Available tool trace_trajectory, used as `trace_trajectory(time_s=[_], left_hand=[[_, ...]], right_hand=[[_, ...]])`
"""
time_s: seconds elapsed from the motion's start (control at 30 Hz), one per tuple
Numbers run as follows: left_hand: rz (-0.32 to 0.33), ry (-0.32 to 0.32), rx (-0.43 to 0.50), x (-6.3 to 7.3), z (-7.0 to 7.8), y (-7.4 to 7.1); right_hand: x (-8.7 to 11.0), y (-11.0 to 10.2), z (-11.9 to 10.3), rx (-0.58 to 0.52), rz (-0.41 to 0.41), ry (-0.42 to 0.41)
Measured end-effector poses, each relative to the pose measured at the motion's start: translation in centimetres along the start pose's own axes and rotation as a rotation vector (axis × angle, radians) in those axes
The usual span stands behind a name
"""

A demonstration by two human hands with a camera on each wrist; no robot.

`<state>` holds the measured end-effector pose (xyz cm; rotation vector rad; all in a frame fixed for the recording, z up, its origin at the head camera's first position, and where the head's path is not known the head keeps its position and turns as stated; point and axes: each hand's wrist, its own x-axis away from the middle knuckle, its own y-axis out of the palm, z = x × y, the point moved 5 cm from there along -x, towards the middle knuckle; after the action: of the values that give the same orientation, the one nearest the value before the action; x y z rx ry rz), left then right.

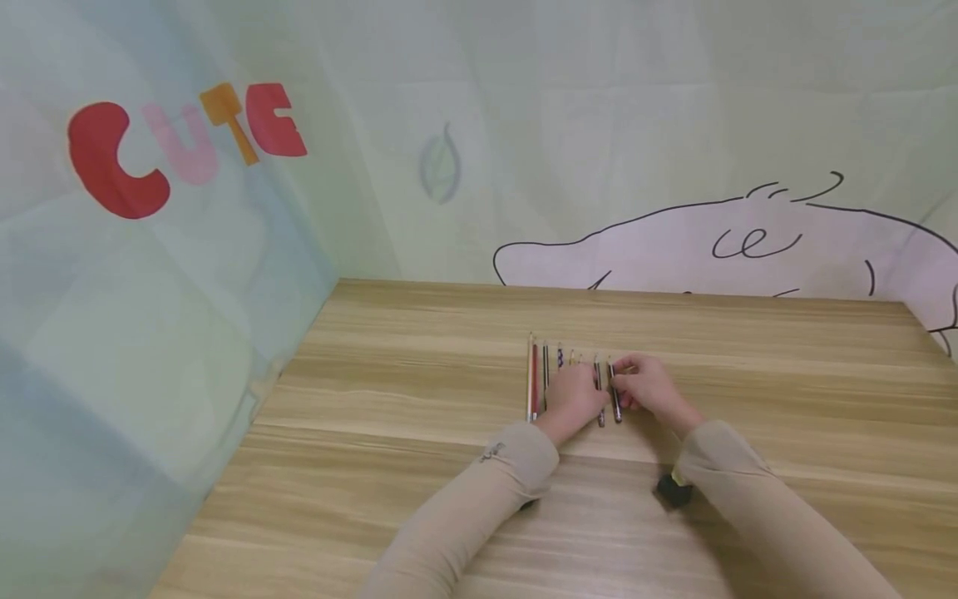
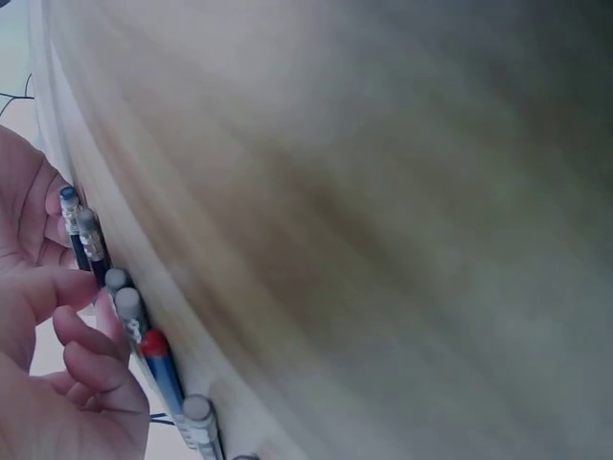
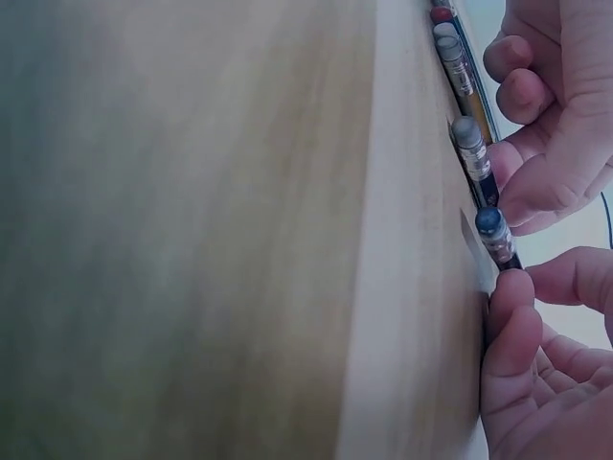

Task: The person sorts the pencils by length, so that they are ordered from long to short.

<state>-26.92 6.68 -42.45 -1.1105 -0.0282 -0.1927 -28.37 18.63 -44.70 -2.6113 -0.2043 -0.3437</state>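
Several pencils lie side by side in a row on the wooden table. My right hand [image 1: 649, 388] pinches the rightmost one, a dark pencil [image 1: 616, 406] with a blue eraser end [image 3: 489, 221], between thumb and fingers. Just left of it, my left hand [image 1: 575, 396] pinches another dark pencil [image 1: 600, 408], whose eraser [image 3: 467, 132] is grey. The back of the left hand hides the middle of the row in the head view. Past that hand lie a red pencil [image 1: 535, 378] and a pale pencil [image 1: 529, 391] at the row's left end. A red-tipped blue pencil [image 2: 163, 364] shows in the left wrist view.
A small black object [image 1: 675, 491] is partly behind the right sleeve. The wooden table [image 1: 374, 374] meets a printed cloth backdrop [image 1: 419, 225] at its back and left edges.
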Motion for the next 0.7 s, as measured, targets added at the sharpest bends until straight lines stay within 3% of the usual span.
trace_trajectory(time_s=[0.7], left_hand=[[-0.004, -0.004, 0.007, -0.03, -0.17, -0.02]], right_hand=[[0.15, -0.04, 0.02, 0.05, 0.004, -0.025]])
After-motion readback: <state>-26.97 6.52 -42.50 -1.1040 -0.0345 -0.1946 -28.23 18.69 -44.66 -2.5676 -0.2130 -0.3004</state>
